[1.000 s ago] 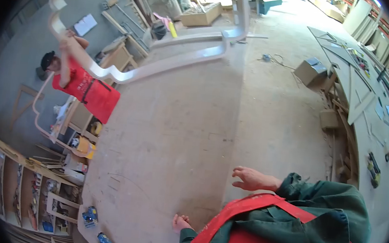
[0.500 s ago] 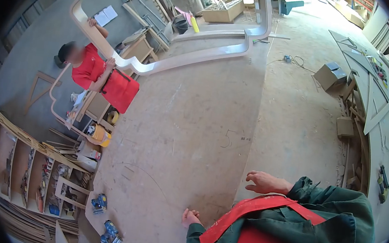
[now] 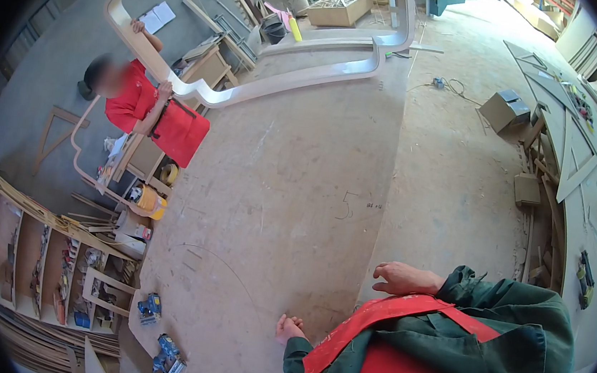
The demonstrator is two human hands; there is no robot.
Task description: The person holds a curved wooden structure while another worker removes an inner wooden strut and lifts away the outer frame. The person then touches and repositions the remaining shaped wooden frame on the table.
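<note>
The right hand (image 3: 408,278) hangs in front of the red apron (image 3: 372,319) with its fingers bent and apart, gripping nothing visible. The left hand (image 3: 290,328) is loosely curled beside the apron's other edge; whether its fingers meet cannot be told. A broad, dusty brown board surface (image 3: 291,186) spreads ahead of both hands, and a dark handwritten figure 5 (image 3: 347,205) marks it, forward and a little left of the right hand. The large, pale, smoothly curved frame (image 3: 301,82) lies well ahead of both hands, its near run crossing toward the far left. There another person in a red T-shirt (image 3: 135,95) holds it with both hands. Left of the left hand, well apart from it, two blue power tools (image 3: 168,359) sit near the surface's edge, one behind the other. Far ahead and right of the right hand stands a brown cardboard box (image 3: 505,111).
</note>
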